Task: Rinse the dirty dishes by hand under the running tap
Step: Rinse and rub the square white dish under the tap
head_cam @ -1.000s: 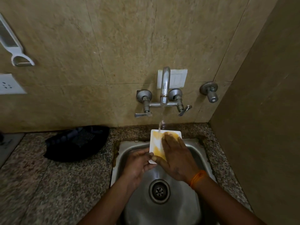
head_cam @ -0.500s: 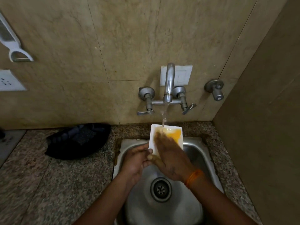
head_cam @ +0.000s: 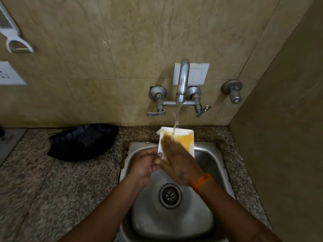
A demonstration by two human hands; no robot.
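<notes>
A white rectangular plate (head_cam: pixel 185 139) smeared with yellow-orange residue is held tilted over the steel sink (head_cam: pixel 208 159). My left hand (head_cam: pixel 146 165) grips the plate's lower left edge. My right hand (head_cam: pixel 176 161) lies flat on the plate's face with fingers together, an orange thread on its wrist. Water (head_cam: pixel 176 119) runs from the chrome tap (head_cam: pixel 182 81) onto the plate's top, just beside my right fingertips. The lower part of the plate is hidden under my right hand.
A black tray holding a scrub pad (head_cam: pixel 82 140) lies on the speckled granite counter (head_cam: pixel 52 180) left of the sink. Two lever handles flank the tap and another valve (head_cam: pixel 233 90) is on the tiled wall. A wall closes the right side. The drain (head_cam: pixel 169 195) is uncovered.
My right hand has slid left and down across the plate, uncovering more of the yellow residue on the right. The view has shifted slightly; the left hand keeps its grip.
</notes>
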